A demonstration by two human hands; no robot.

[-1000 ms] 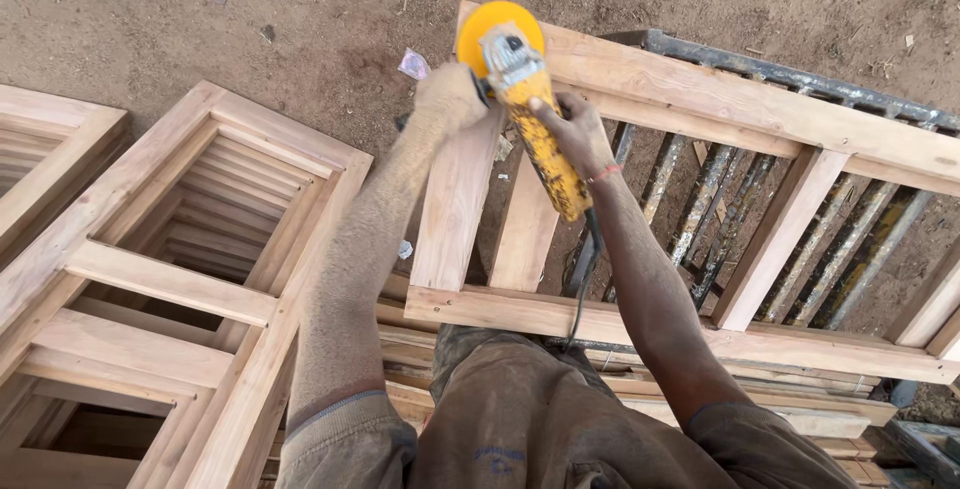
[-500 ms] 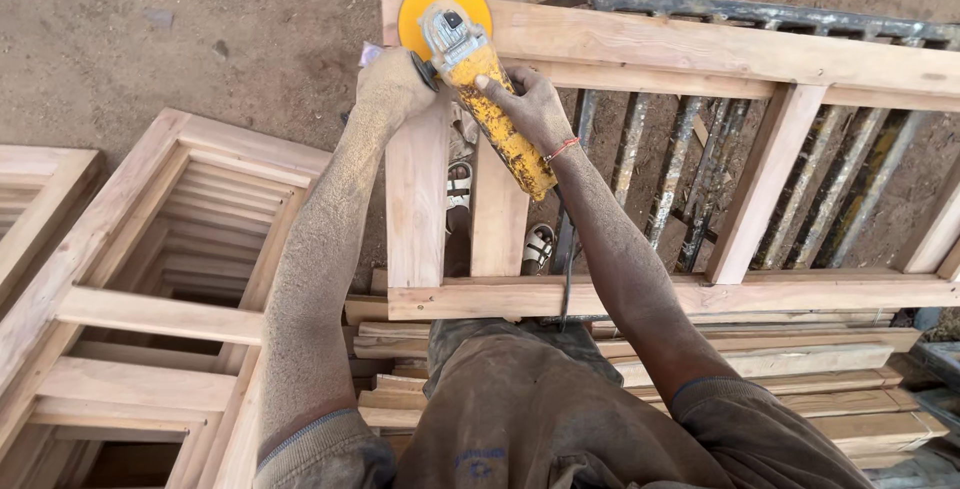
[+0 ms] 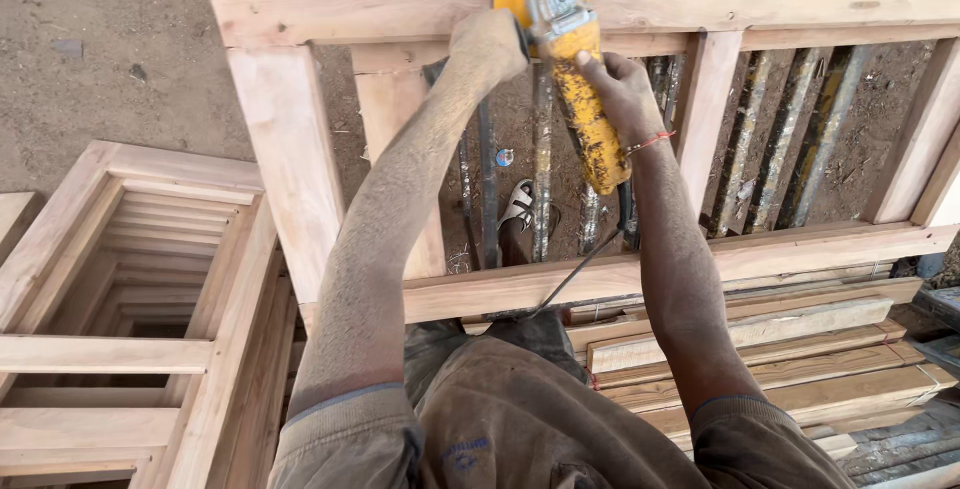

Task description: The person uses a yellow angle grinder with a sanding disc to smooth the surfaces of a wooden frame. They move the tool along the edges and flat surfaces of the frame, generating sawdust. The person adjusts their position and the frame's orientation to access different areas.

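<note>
My right hand (image 3: 618, 89) is wrapped tight around the long body of the yellow handheld angle grinder (image 3: 570, 59), and my left hand (image 3: 490, 44) is clenched on its side grip, up near the round yellow guard at the head. The tool's head sits on the top rail of the pale, unfinished wooden window frame (image 3: 300, 179) in front of me, roughly at the middle of that rail, where an upright meets it. Its black power cord (image 3: 570, 274) trails back toward my waist.

As far as I can judge, the work is somewhere in the middle. The rail to the left of the disc and the left-hand upright look fairly smooth and clean, though I cannot say for certain they are finished. The stretch of rail to the right, the other uprights and the bottom rail look about the same shade, so I cannot tell whether they have been gone over or are still to do.

A stack of similar wooden frames (image 3: 120, 329) lies to my left on the dirt ground (image 3: 120, 59), and loose planks (image 3: 760, 349) are piled under the frame to my right, beside dark metal bars (image 3: 790, 139) showing through the openings.
</note>
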